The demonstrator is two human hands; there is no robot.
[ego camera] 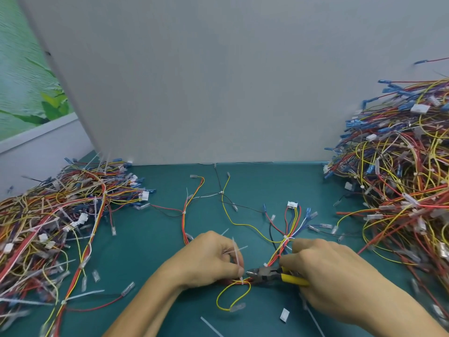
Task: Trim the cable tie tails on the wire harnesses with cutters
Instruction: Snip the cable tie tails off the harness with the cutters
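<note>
A wire harness point(279, 242) of red, yellow, blue and black wires lies spread on the green mat in front of me. My left hand point(209, 259) pinches a white cable tie tail point(237, 254) that stands up from the bundle near its lower end. My right hand point(330, 273) grips yellow-handled cutters point(274, 275). Their dark jaws point left, right beside the tie head point(241, 279) at the base of the tail. Whether the jaws touch the tail is hard to tell.
A large heap of harnesses point(53, 229) lies at the left and a taller heap point(403, 171) at the right. A grey panel point(194, 81) stands behind the green mat point(150, 254). Cut tie tails point(211, 326) and a loose white connector point(284, 315) lie near my arms.
</note>
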